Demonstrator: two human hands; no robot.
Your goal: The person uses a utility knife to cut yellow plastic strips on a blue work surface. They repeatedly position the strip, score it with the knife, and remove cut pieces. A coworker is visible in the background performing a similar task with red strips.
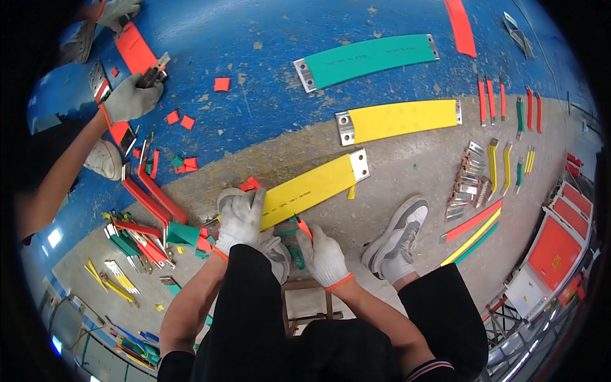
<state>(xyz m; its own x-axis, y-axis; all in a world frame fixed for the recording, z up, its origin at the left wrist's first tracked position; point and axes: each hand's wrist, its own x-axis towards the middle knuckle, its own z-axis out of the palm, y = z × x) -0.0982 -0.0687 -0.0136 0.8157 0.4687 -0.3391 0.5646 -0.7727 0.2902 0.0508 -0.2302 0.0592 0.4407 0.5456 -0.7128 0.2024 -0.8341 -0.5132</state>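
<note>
Blue-painted concrete, chipped and worn (254,83), meets gray concrete (394,156) across a workshop floor in the head view. Seated low, a person presses a white-gloved left hand (242,216) on the near-left end of a yellow-sleeved flat metal bar (309,191); how far its fingers close beneath cannot be told. The white-gloved right hand (324,258) is closed around a slim orange-red handheld cutter (304,227), its dark tip by the bar's lower edge. The bar slants between the person's feet, its drilled silver end up and to the right.

Beyond lie a flat yellow bar with silver ends (407,121) and a matching green bar (369,60). At left, a co-worker's gloved hand (132,97) handles dark and silver pieces. A red-and-white metal cabinet (554,254) edges the right side.

Red bent bars (149,194) crowd the left; gray concrete stretches right toward stacked copper-and-silver connectors (468,181).
</note>
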